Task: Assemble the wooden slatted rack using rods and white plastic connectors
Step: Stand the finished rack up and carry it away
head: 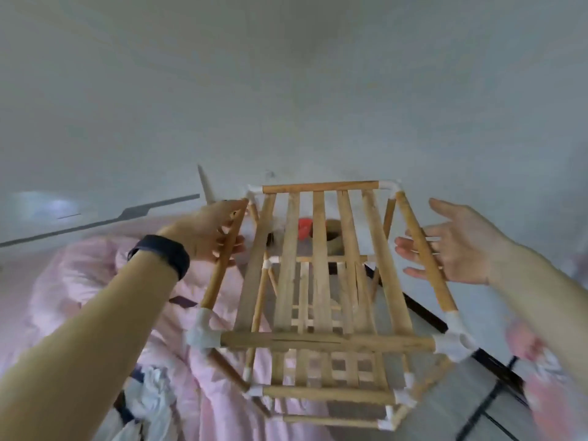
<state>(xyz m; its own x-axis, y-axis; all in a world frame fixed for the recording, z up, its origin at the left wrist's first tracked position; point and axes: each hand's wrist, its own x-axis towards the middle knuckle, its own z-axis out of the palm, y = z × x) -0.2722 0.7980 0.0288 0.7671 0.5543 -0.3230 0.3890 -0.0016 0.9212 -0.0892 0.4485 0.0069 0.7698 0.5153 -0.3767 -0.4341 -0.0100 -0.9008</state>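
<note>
**Rack between two hands, bedding on one side, floor on the other**

The rack (321, 265) fills the middle of the view, seen from above, between the two hands. Its far end is near a pale wall (286, 90). Its left edge hangs over pink bedding (79, 281), and its right edge is over tiled floor (445, 418), where there is open room beyond the right hand.

The top shelf has five flat slats framed by four round rods. Four white connectors (203, 332) join its corners. At least two more slatted shelves show below, with further white joints at their corners. The wood is light tan and the near rod is streaked darker.

The left hand (210, 233), with a dark wristband (165, 253) on its wrist, grasps the left side rod (219, 272). The right hand (461, 246) is released, fingers spread straight just behind the right side rod (423, 249); whether they touch it cannot be told.

A red thing (304, 227) and a brownish ring (334, 238) show through the slats.
</note>
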